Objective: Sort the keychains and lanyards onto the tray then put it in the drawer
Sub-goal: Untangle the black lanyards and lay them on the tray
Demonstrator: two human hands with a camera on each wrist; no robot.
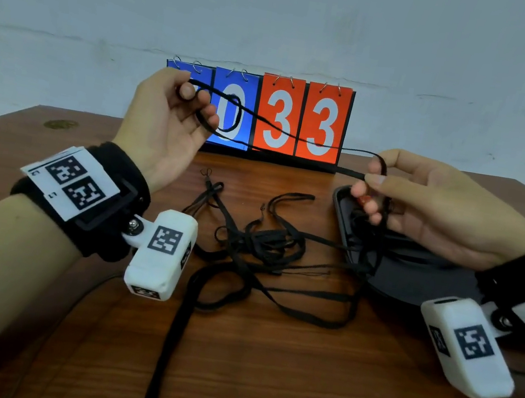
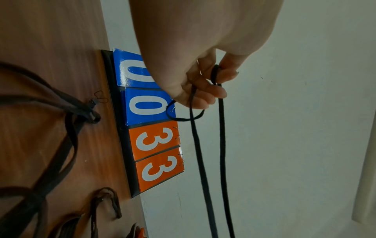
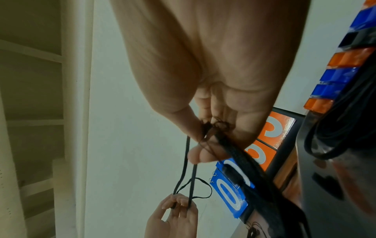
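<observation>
Hands point(image 1: 163, 119) point(image 1: 426, 209) pinch a black lanyard point(image 1: 286, 131) taut above the wooden table point(image 1: 293, 377), before a pale wall point(image 1: 285, 11).

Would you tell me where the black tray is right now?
In the head view, the black tray sits on the wooden table at the right, beneath the right hand, beside the tangled lanyards.

Your head view is evenly and softly lit, with glare on the table point(image 1: 262, 355) in front of the scoreboard point(image 1: 254, 114). Edges bend and darken. Both wrist views are dimmer, your hands point(image 3: 203, 64) close, soft and shadowed.
</observation>
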